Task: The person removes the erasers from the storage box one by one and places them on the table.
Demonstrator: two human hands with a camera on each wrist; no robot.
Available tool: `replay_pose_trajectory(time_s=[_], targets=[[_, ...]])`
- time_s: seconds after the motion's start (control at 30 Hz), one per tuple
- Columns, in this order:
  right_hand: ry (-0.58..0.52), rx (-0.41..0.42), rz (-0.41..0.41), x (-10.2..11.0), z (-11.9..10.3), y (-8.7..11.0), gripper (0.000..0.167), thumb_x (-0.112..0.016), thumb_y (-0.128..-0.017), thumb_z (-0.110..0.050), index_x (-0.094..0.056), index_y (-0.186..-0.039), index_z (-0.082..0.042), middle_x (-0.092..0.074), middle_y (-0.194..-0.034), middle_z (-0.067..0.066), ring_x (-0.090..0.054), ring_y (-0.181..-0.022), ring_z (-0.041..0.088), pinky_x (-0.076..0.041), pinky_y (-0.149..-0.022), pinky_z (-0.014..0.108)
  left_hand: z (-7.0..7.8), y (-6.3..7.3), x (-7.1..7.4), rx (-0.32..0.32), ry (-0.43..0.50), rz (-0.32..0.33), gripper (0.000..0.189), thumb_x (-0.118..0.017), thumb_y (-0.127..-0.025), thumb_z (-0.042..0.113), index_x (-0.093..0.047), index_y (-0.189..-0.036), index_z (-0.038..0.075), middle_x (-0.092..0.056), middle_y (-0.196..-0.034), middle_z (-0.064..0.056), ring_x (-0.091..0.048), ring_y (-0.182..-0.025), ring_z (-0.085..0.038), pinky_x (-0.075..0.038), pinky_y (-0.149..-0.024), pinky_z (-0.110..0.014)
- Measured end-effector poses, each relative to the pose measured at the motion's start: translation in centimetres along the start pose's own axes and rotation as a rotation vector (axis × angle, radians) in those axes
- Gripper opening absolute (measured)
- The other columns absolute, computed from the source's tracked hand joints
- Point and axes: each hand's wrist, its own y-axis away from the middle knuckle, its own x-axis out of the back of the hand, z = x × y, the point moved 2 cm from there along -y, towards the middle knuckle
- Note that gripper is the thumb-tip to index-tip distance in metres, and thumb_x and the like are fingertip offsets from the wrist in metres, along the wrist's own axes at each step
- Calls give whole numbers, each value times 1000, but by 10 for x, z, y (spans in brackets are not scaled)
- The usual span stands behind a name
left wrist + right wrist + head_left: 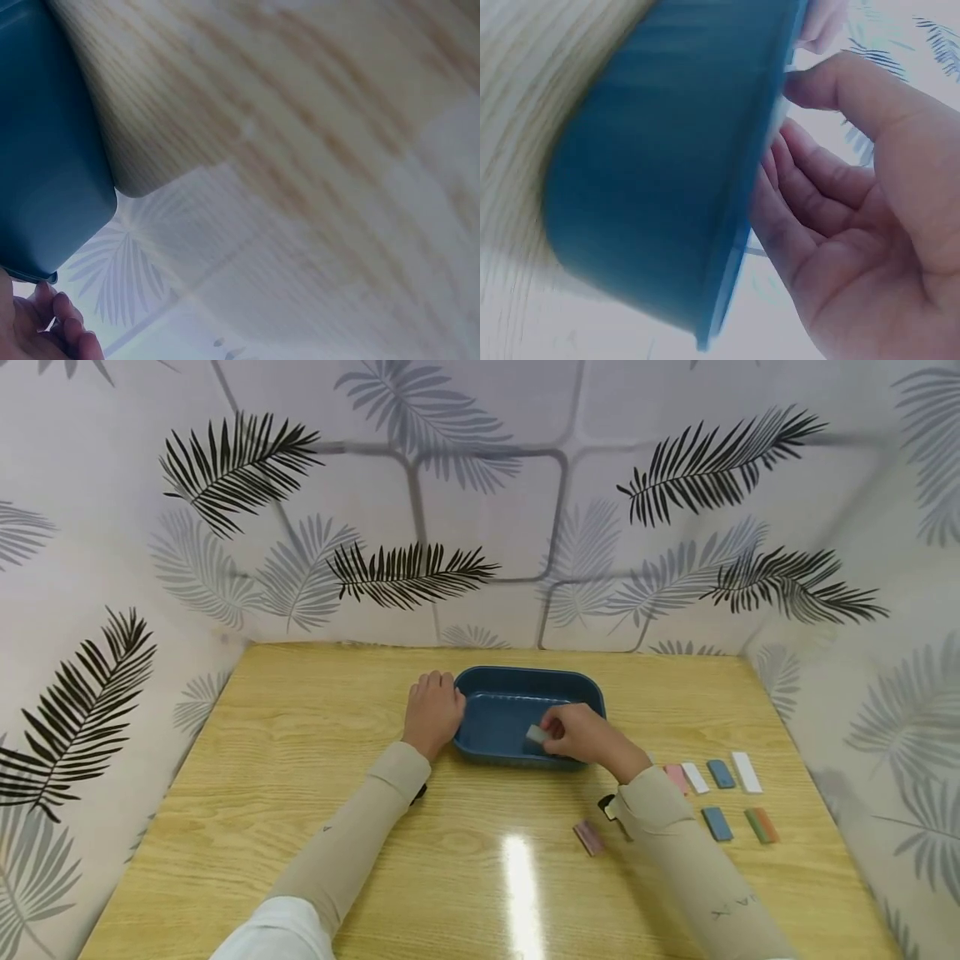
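Note:
A dark blue rectangular basin [487,760] with rounded corners lies on the wooden table. At its left end my left hand [435,712] grips the rim; in the left wrist view the bent fingers [64,319] show beside the rim's edge. My right hand [583,735] is over the basin's right front part, pinching a small pale grey eraser [537,734] between thumb and fingers. From the right wrist, the basin's wall [652,172] hides most of the eraser, while the right hand [862,225] shows palm and curled fingers.
Right of the basin lie several small erasers: pink [677,777], white [695,778], blue [721,774], longer white [747,772], another blue [717,824] and green-orange [762,826]. A purplish one [588,837] lies nearer the front. Leaf-patterned cloth [480,510] surrounds the table [337,877].

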Motion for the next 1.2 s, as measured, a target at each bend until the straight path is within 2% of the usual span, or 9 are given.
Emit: replay_pose_trajectory(time_s=[0.17, 0.27, 0.43, 0.6, 0.77, 0.93, 1.07, 1.2], targets=[[-43, -39, 56, 9, -4, 27, 21, -67, -82, -15, -62, -99, -4, -62, -87, 2, -58, -77, 12, -49, -70, 30, 1, 0, -1, -3, 8, 16, 24, -43, -95, 22, -55, -99, 2, -53, -93, -12, -49, -90, -29, -39, -80, -42], [-67, -90, 81, 16, -4, 47, 22, -66, -84, -16, -61, -102, -4, -62, -90, 2, -59, -80, 13, -49, -71, 32, 3, 0, -1, -10, 20, 17, 24, -44, -95, 22, -55, -100, 1, -54, -94, -14, -49, -91, -31, -40, -80, -43], [-51, -166, 138, 27, 8, 80, 23, -64, -82, -16, -61, -102, -4, -62, -90, 2, -59, -81, 15, -49, -73, 33, 5, 1, -1, -14, 29, 11, 27, -42, -96, 22, -56, -102, 0, -55, -96, -15, -49, -93, -32, -40, -81, -44], [-88, -222, 185, 37, 42, 117, 22, -64, -83, -12, -61, -102, 0, -62, -89, 6, -58, -81, 18, -48, -71, 34, 2, 1, -2, 9, 29, 16, 27, -42, -96, 22, -56, -102, 0, -55, -96, -15, -49, -92, -32, -40, -79, -44], [-106, -338, 215, 45, 90, 163, 29, -64, -86, -19, -60, -105, 3, -62, -92, 9, -60, -83, 20, -49, -70, 33, 3, 1, -3, -4, 33, 18, 28, -40, -96, 23, -55, -101, 0, -54, -96, -15, -49, -90, -32, -40, -77, -44], [-3, -439, 275, 51, 131, 210, 33, -64, -87, -22, -60, -103, 6, -64, -89, 11, -62, -81, 26, -49, -69, 37, 5, -1, -2, -15, 39, 25, 27, -41, -95, 22, -55, -99, 0, -54, -94, -15, -50, -89, -32, -40, -77, -44], [24, -533, 269, 52, 153, 240, 41, -63, -87, -29, -59, -102, 8, -64, -91, 17, -61, -84, 33, -48, -69, 42, 5, 0, -1, -17, 37, 17, 26, -41, -95, 21, -55, -99, 0, -54, -93, -15, -50, -88, -32, -40, -76, -44], [3, -583, 254, 52, 165, 257, 52, -59, -89, -40, -58, -106, 10, -63, -97, 22, -59, -90, 38, -48, -70, 44, 5, 1, 1, -11, 38, 20, 26, -41, -95, 21, -55, -99, -1, -54, -93, -15, -50, -87, -32, -41, -75, -44]])
